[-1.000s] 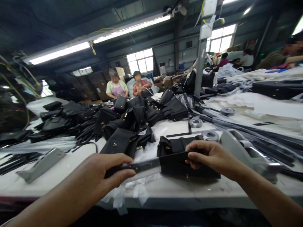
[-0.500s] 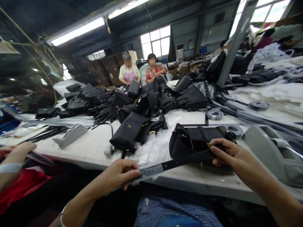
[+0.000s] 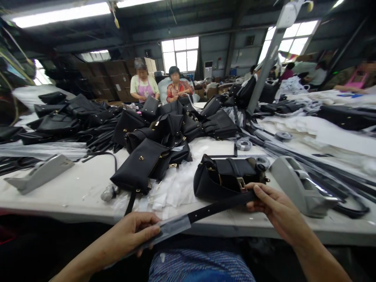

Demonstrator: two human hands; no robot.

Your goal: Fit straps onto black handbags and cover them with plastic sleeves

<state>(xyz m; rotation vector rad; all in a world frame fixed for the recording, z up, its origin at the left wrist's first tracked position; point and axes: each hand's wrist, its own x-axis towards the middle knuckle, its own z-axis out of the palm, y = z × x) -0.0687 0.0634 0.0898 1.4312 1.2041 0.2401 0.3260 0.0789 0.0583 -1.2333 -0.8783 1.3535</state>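
Observation:
A black strap [image 3: 210, 210] with small holes stretches between my two hands in front of the table edge. Clear plastic wrap [image 3: 176, 228] covers its left part, and my left hand [image 3: 141, 233] is closed on that wrapped part. My right hand [image 3: 266, 199] pinches the bare end of the strap, close to the gold buckle [image 3: 242, 184] of a black handbag [image 3: 205, 180]. The handbag lies on the table just behind the strap, its top partly open. Whether my right fingers also touch the buckle, I cannot tell.
Another black bag [image 3: 139, 158] lies left of the handbag, before a heap of black bags [image 3: 173, 125]. Grey tape dispensers stand at right [image 3: 299, 188] and left [image 3: 41, 172]. Across the table [image 3: 88, 207] are two people. A slanted metal post [image 3: 266, 58] rises at right.
My view has turned rightward, so the scene sits further left. The strap is still stretched between both hands. The handbag's gold buckle now shows, and a neighbour's arm at left has left the view.

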